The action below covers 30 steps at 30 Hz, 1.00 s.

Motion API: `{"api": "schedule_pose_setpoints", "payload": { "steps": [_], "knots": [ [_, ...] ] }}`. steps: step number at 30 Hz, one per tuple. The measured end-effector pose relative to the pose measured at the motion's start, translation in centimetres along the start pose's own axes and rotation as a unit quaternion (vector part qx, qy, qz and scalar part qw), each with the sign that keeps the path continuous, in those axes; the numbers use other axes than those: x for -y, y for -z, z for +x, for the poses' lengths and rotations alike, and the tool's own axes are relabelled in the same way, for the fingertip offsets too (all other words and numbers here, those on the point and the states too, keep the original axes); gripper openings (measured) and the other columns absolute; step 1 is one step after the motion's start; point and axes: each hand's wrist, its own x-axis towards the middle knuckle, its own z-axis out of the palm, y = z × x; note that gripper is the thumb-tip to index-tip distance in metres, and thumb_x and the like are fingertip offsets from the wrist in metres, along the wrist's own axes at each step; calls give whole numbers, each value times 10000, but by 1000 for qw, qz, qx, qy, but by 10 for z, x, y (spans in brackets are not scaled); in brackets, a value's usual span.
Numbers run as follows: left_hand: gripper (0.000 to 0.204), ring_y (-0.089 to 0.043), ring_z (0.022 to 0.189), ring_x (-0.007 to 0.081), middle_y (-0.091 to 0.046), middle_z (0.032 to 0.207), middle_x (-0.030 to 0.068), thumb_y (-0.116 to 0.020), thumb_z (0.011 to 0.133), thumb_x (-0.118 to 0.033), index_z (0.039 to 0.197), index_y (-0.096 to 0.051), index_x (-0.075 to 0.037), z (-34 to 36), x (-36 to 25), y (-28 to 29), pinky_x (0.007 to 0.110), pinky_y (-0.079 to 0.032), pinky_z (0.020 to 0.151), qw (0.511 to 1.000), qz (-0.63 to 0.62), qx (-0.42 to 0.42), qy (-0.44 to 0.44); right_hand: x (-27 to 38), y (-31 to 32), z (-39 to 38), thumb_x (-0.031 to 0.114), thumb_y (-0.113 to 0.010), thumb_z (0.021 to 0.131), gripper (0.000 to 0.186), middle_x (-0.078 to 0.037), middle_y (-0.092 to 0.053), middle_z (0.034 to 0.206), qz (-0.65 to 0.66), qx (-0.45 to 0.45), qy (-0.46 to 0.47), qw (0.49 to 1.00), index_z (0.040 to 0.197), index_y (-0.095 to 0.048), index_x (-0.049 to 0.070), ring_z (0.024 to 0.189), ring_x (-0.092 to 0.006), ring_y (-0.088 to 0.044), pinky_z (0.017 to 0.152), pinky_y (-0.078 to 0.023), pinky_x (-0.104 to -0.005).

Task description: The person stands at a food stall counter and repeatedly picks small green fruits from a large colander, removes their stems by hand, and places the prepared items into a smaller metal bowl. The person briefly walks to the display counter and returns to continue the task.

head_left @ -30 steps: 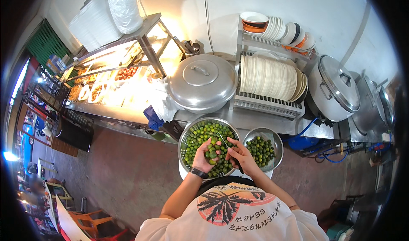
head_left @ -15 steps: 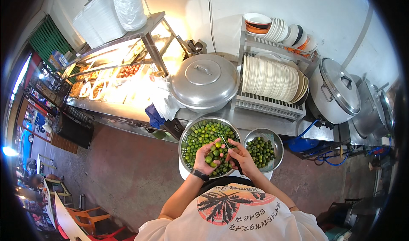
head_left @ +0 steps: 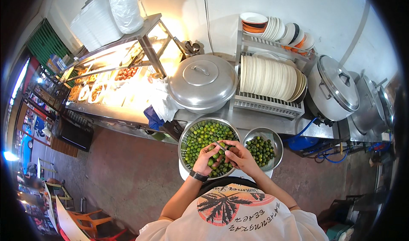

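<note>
My left hand (head_left: 205, 161), with a dark watch on its wrist, is curled around small green limes over a perforated metal colander (head_left: 182, 149). Close against it, my right hand (head_left: 240, 157) grips a small knife (head_left: 220, 146), its blade pointing up and left between the hands. The fingers of both hands meet at one lime, which they partly cover. Many green and yellowish limes (head_left: 208, 132) fill the colander. To its right, a smaller metal bowl (head_left: 279, 143) holds darker green limes (head_left: 260, 150).
Behind the colander, a large lidded pot (head_left: 202, 83) stands on the steel counter. Plates fill a dish rack (head_left: 268, 106) to its right, beside a big rice cooker (head_left: 334, 91). A lit food display (head_left: 110, 91) is at the left. Blue hoses (head_left: 304, 132) hang below the counter.
My right hand has moved slightly up and inward, bringing its fingers against my left hand. The knife blade now lies lower, between the fingers. Limes in my left palm are more covered.
</note>
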Motion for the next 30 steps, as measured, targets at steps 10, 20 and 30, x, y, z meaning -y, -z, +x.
{"api": "schedule_pose_setpoints", "payload": {
  "steps": [10, 20, 30],
  "knots": [
    [334, -498, 614, 73, -644, 950, 17, -601, 887, -156, 1206, -582, -59, 2, 3, -2, 188, -314, 422, 995, 85, 2, -51, 3, -3, 1, 191, -564, 946, 389, -7, -556, 756, -50, -22, 56, 997, 1303, -447, 86, 617, -42, -473, 502, -337, -189],
    [314, -507, 622, 92, -604, 836, 41, -591, 882, -128, 1180, -569, -30, 4, -3, 8, 190, -312, 412, 997, 15, 65, -27, 2, 3, -5, 178, -601, 925, 422, 26, -569, 793, -50, -17, 84, 995, 1335, -512, 130, 676, -39, -496, 570, -380, -182],
    [324, -487, 551, 77, -616, 837, 11, -601, 920, -266, 1163, -595, -52, 11, 11, -1, 191, -313, 411, 984, 172, -28, -44, -22, 18, 0, 203, -586, 936, 362, -18, -609, 775, 75, -90, -37, 992, 1289, -557, 130, 560, -47, -458, 444, -319, -206]
  ]
}}
